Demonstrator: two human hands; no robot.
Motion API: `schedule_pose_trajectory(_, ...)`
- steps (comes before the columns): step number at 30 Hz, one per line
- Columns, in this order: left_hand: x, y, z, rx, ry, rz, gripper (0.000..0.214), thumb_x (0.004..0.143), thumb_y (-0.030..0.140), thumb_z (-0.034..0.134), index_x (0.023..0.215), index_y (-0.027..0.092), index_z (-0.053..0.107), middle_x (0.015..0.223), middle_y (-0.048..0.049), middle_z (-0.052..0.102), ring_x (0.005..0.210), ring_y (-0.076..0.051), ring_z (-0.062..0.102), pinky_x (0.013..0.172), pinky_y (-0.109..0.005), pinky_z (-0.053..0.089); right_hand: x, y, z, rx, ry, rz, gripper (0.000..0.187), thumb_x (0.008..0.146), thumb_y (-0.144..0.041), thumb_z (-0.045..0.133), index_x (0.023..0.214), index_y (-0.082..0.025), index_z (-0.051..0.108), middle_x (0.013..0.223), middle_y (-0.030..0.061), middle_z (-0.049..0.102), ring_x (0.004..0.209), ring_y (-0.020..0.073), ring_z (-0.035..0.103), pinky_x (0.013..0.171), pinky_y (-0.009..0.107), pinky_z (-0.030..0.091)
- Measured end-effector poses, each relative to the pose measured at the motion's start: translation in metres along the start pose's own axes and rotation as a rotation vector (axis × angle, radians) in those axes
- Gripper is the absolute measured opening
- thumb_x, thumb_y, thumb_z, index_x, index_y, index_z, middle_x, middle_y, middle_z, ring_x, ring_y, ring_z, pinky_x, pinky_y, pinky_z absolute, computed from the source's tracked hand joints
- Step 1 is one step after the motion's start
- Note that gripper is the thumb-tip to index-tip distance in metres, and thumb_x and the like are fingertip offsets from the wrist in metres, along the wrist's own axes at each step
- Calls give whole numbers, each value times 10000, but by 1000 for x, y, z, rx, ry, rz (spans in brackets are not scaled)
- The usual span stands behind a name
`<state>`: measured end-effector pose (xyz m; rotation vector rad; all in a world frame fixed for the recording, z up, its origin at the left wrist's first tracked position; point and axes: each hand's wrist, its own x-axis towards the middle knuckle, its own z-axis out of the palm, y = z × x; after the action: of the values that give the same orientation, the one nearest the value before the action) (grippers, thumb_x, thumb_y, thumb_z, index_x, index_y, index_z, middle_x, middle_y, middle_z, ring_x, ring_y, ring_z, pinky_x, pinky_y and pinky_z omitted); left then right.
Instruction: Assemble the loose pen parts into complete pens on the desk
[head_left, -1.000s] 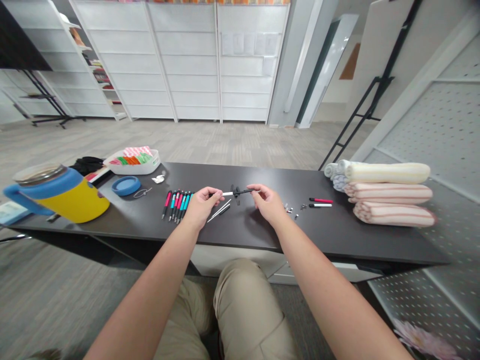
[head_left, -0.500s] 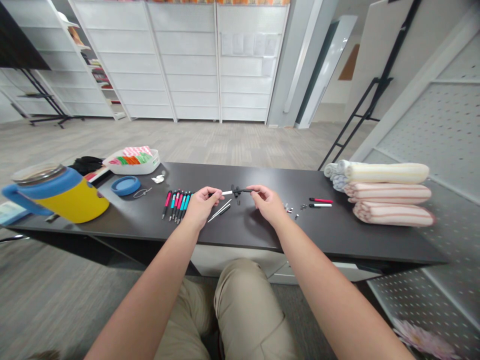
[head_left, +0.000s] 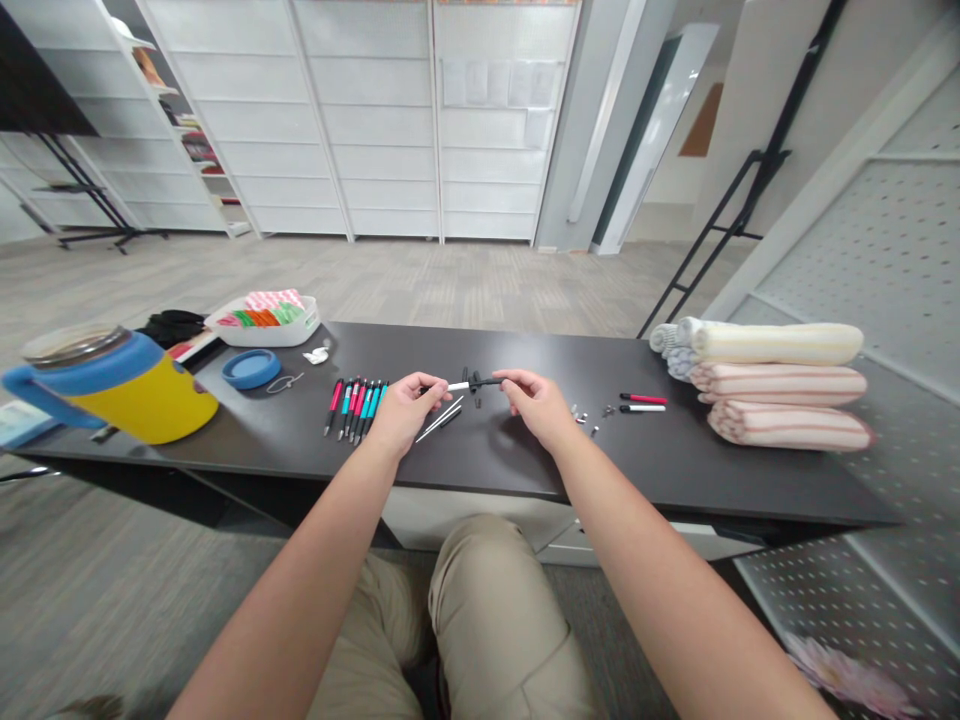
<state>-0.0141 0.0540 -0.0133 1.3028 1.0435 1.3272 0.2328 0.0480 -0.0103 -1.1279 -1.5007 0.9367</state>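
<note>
Between finger and thumb, my left hand (head_left: 409, 405) pinches a white pen barrel (head_left: 457, 387). A black pen part (head_left: 491, 382) is gripped in the fingertips of my right hand (head_left: 534, 400). The two pieces point at each other end to end; whether they touch I cannot tell. Small black pen parts (head_left: 475, 376) lie on the tabletop just behind and below them. By my left fingers rest thin white refills (head_left: 439, 421) and a short black piece. Left of that hand, several red, teal and blue pens (head_left: 351, 408) lie in a row.
Small silver parts (head_left: 579, 415) lie right of my right hand, beside a red barrel (head_left: 643, 398) and a white barrel (head_left: 643, 409). Rolled towels (head_left: 780, 385) are stacked at right. At left are a yellow-blue jug (head_left: 150, 390), a blue lid (head_left: 251, 369) and a white basket (head_left: 300, 330).
The white barrel has shifted slightly right, towards the black part. Both hands keep their pinch, and the other things stay where they were.
</note>
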Motion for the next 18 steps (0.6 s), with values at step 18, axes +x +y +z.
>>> schedule_pose_trajectory(18,-6,6,1,201,-172,12,315,804,457,847,974,200,786,910,-91,807,875,-235,748,821,-333,537,-3,0,2,-61,-80,-16,328,923,-445,642,1133,-247,797,875,28,726,589,131,526,570,283,466)
